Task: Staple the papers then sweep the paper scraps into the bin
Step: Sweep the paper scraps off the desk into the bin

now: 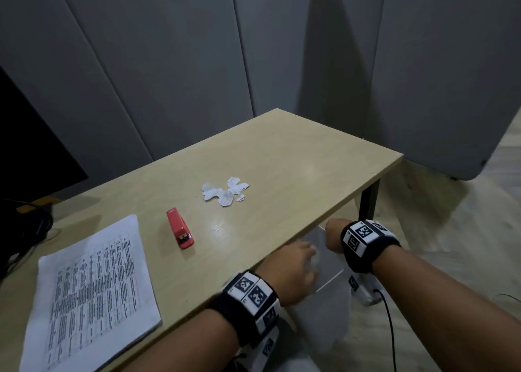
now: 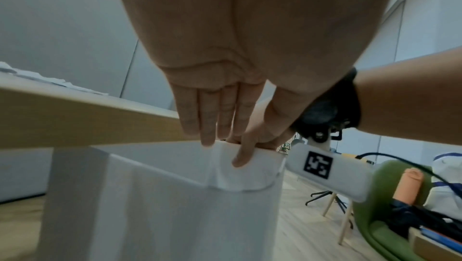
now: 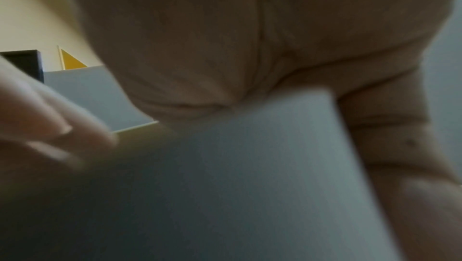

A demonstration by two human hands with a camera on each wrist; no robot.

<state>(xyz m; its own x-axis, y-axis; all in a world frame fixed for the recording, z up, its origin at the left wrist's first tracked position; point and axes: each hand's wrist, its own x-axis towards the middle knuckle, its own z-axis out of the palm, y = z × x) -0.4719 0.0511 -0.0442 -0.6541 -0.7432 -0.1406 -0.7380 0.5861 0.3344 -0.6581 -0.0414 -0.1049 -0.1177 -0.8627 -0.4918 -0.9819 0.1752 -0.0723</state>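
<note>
A white bin (image 1: 327, 270) with a white liner stands on the floor, just below the table's near edge. My right hand (image 1: 333, 235) grips the bin's far rim; in the left wrist view one of its fingers (image 2: 243, 154) hooks over the rim. My left hand (image 1: 297, 268) reaches over the bin (image 2: 175, 206), and its straight fingers (image 2: 207, 127) touch the liner at the rim. Torn paper scraps (image 1: 225, 192) lie mid-table. The red stapler (image 1: 180, 228) lies left of them. The printed papers (image 1: 93, 295) lie flat at the near left.
The light wooden table (image 1: 296, 157) has a black leg (image 1: 368, 202) at its right corner. Grey padded panels stand behind. Dark gear and cables (image 1: 25, 230) sit at the far left. A green chair (image 2: 390, 225) stands on the wooden floor at right.
</note>
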